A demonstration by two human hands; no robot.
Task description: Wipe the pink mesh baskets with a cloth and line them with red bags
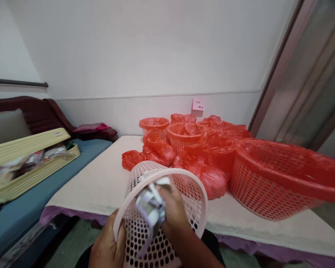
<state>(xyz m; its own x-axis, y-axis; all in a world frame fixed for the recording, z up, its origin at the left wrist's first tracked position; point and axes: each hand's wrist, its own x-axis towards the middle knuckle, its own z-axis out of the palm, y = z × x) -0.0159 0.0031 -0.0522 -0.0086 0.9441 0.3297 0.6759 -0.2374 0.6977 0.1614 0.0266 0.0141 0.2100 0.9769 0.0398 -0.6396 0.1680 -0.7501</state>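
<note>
Gripping the crumpled bundle (151, 207) in our right hand (173, 207), we hold it at the mouth of the tilted basket (202, 201), whose left edge our left hand (110, 238) clasps.

The pale basket (203, 197) tilts with its mouth toward the person, leaving a way in, but the right hand (175, 210) and a blurred pale bundle (151, 204) take up much of the middle; some room shows between that hand and the basket's right wall. The left hand (108, 243) blocks the rim on the left. Beyond, red bags (159, 151) and smaller baskets (181, 144) crowd together, barring a straight path to the wall (145, 52). The large basket (268, 195) obstructs the right. Left of the bags, the worktop (97, 178) offers a wide open stretch.
</note>
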